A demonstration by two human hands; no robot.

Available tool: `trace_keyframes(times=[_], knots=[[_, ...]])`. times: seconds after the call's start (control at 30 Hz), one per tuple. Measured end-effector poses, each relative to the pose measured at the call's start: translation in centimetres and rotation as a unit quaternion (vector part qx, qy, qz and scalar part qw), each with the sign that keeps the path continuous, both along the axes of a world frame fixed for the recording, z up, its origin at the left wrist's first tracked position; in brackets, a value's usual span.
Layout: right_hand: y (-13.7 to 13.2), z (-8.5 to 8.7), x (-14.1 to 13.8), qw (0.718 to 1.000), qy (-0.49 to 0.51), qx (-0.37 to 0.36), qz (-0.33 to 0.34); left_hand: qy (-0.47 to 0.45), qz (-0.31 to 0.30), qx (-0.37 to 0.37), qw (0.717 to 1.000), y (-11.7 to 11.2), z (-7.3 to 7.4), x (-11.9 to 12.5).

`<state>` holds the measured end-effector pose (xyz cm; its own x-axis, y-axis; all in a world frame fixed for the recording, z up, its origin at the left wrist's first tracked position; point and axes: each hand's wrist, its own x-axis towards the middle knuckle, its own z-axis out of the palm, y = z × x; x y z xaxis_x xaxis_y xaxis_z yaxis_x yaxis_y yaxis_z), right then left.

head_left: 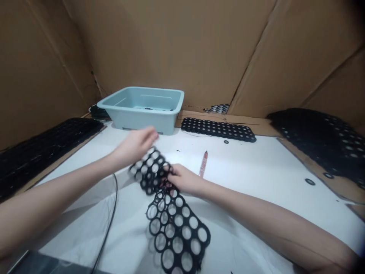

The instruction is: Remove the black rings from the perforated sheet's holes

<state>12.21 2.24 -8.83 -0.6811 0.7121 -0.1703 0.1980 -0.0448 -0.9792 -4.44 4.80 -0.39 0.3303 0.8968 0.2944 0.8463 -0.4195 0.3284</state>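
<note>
My right hand (182,179) grips a black rubber sheet full of round holes (178,228) near its middle, where it is pinched and bunched. Below that grip the sheet hangs toward me, and its upper part folds away to the left. My left hand (139,140) is raised just above the sheet's upper end, in front of the basin. Motion blurs its fingers, so I cannot tell whether they hold anything. A light blue plastic basin (142,120) stands behind it with a few small dark pieces inside.
Another black holed sheet (218,129) lies right of the basin. A red-and-white marker-like stick (203,163) and loose black rings (310,182) lie on the white table (242,167). Piles of black sheets flank both sides (319,133). A dark cable (110,224) runs at the front left; cardboard walls surround everything.
</note>
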Motion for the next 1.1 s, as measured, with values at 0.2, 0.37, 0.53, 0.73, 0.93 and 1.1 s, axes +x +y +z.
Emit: trace_keyframes(times=[0.2, 0.37, 0.53, 0.73, 0.93, 1.1], knots=[[0.2, -0.1, -0.1, 0.999, 0.019, -0.037, -0.013, 0.124, -0.097, -0.052, 0.986, 2.2, 5.8, 3.3], [0.4, 0.7, 0.5, 0.997, 0.033, -0.069, -0.007, 0.248, -0.456, -0.176, 0.836, 0.7, 4.7, 15.5], [0.7, 0.3, 0.7, 0.993, 0.073, -0.095, 0.003, -0.015, -0.467, 0.011, 0.884, -0.5, 6.6, 21.1], [1.1, -0.3, 0.5, 0.983, 0.132, -0.131, -0.003, 0.011, -0.267, 0.074, 0.961, -0.5, 7.1, 8.9], [1.1, -1.2, 0.2, 0.968, 0.214, -0.121, -0.043, 0.028, -0.025, -0.053, 0.998, -3.5, 1.6, 0.3], [0.9, -1.4, 0.3, 0.974, 0.199, -0.039, -0.100, 0.008, -0.065, -0.166, 0.984, -3.9, -3.0, 0.8]])
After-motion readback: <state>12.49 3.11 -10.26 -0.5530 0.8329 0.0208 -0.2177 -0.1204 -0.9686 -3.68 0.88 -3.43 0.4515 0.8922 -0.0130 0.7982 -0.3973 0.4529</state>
